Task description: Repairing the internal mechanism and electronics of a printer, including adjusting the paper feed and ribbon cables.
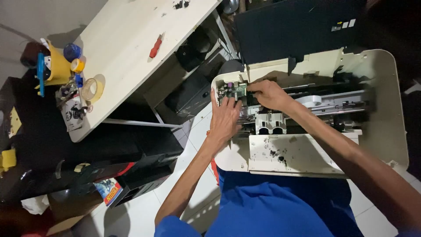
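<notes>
Blue cloth [280,206] on your lap is closest to the lens, with the opened printer [390,109] resting on it, cream casing, cover off. Ink-stained cream panel [289,151] sits at the printer's near edge, black specks across it.

Your left hand [224,118] lies flat, fingers together and extended, fingertips on the small green circuit board [231,91] at the printer's left end corner. Not gripping anything that I can see.

Your right hand [268,94] is curled, knuckles up, fingers tucked down just beside that board on its right. Whether it pinches something is hidden under the fingers, can't tell.

Cartridge carriage [271,124] with two slots sits just below your right wrist. Metal rail [337,102] runs rightward from the hands across the mechanism.

Black scanner lid [298,28] lies beyond the printer, touching its far edge.

Left of you: black equipment stack [131,151] on the white tile floor, then a cream worktable [127,44] with a red screwdriver [155,46], a tape roll [92,89], and a yellow holder [57,68] of odds at its far left end.
</notes>
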